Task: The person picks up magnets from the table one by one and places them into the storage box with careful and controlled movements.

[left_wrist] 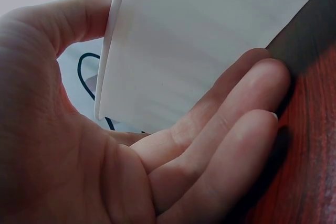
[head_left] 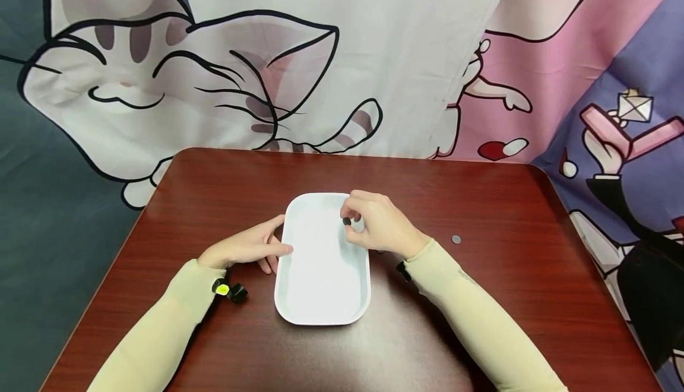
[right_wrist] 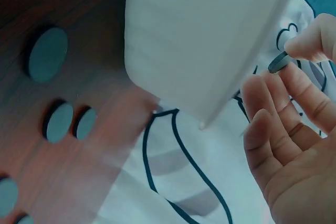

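A white rectangular tray (head_left: pixel 320 285) with rounded corners lies on the table. My left hand (head_left: pixel 247 246) holds its left side, the thumb over the rim and the other fingers along the outer wall (left_wrist: pixel 173 51). Over the tray's upper right part, my right hand (head_left: pixel 382 223) pinches a small dark disc (head_left: pixel 347 221) between thumb and fingertips. In the right wrist view this disc (right_wrist: pixel 280 62) is thin, round and flat, held above the rim. Several similar discs lie beside the tray's right side, among them a larger disc (right_wrist: pixel 48 54) and a smaller disc (right_wrist: pixel 85 123).
The reddish-brown wooden table (head_left: pixel 230 344) has one grey disc (head_left: pixel 456 239) to the right of my right wrist. Behind the table hangs a cloth (head_left: pixel 406 83) printed with a cartoon cat. A dark object (head_left: pixel 649 303) stands past the right edge.
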Available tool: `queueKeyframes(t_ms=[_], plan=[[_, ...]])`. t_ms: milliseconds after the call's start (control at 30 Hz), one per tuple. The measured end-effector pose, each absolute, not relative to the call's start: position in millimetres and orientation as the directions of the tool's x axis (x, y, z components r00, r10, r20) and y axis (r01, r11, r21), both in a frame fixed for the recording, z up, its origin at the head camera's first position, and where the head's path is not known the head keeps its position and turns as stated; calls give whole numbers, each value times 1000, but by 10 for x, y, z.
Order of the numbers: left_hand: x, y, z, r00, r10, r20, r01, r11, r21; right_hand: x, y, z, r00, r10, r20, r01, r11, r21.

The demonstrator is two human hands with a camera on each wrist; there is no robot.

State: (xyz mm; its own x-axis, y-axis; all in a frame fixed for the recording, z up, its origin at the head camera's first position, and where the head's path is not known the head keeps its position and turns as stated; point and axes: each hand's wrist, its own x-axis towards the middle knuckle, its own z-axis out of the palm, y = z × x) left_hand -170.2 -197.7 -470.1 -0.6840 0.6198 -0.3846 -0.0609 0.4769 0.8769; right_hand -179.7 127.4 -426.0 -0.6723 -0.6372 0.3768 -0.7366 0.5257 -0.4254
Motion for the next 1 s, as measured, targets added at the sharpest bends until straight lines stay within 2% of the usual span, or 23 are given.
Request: queueKeyframes(t_ms=[300,600,833,1000], plan=[[-1736,-2012,-4751,-663,642,-385,-62,465,883,-1932,1036,-4394,-678,-690,255,-722,557,-411],[-1727,-1968,-4752,-645,673,-362,-66,422,904,-1983,897,-4499,-639,-743,200,-765,585,-271],[-1725,-1971,-4778,-640,680,-358,-67,414,908,-2009,826,-4569,-649,-744,157,-757,613,-226],[-1725,-1975,-4807,-644,681,-347,-67,402,913,-2003,801,-4596,-656,-745,121,-754,640,-146]])
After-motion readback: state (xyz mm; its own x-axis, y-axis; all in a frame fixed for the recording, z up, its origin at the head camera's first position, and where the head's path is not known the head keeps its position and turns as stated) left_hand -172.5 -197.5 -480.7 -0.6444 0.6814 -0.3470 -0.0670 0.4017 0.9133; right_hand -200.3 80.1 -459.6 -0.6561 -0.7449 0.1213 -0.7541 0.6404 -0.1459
